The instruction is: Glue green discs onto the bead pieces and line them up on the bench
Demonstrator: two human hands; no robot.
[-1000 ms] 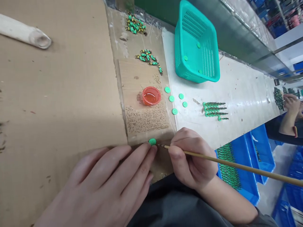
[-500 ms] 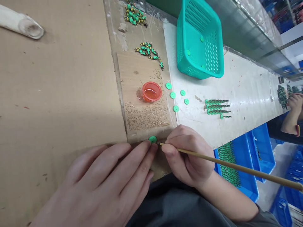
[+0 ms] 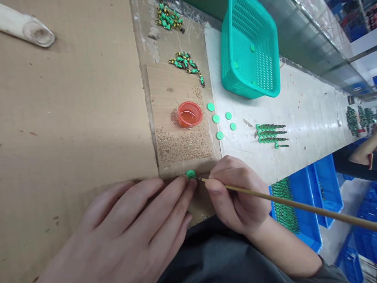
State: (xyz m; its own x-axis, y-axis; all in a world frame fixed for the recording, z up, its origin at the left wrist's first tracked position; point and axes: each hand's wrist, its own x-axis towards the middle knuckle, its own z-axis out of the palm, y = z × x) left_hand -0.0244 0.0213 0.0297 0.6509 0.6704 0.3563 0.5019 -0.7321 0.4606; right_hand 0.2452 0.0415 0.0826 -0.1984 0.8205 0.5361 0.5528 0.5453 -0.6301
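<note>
My left hand (image 3: 141, 224) reaches in from the lower left, fingers together. Its fingertips grip the near edge of a green button (image 3: 191, 173) lying at the near end of the wooden board. In a pen-like pinch, my right hand (image 3: 238, 192) is closed on a thin wooden stick (image 3: 282, 202). The stick's pale tip points at the button and stays a little apart from it, to its right. Beyond both hands stands a red cup (image 3: 190, 114) with clear liquid, on a board (image 3: 163, 92) dotted with tiny brownish drops or beads. Several loose green buttons (image 3: 216, 118) lie to the right.
A turquoise basket (image 3: 250, 92) holds a few green discs. Small green, yellow and black figures (image 3: 169, 17) lie heaped at the back. Green-ended twisted pieces (image 3: 272, 133) form rows at right. Blue bins (image 3: 308, 204) sit below the table edge. A co-worker's arm (image 3: 363, 151) shows far right.
The stick's tip and my right hand have shifted slightly right, away from the button. My left hand stays on the button. The co-worker's hand has moved toward the frame's edge.
</note>
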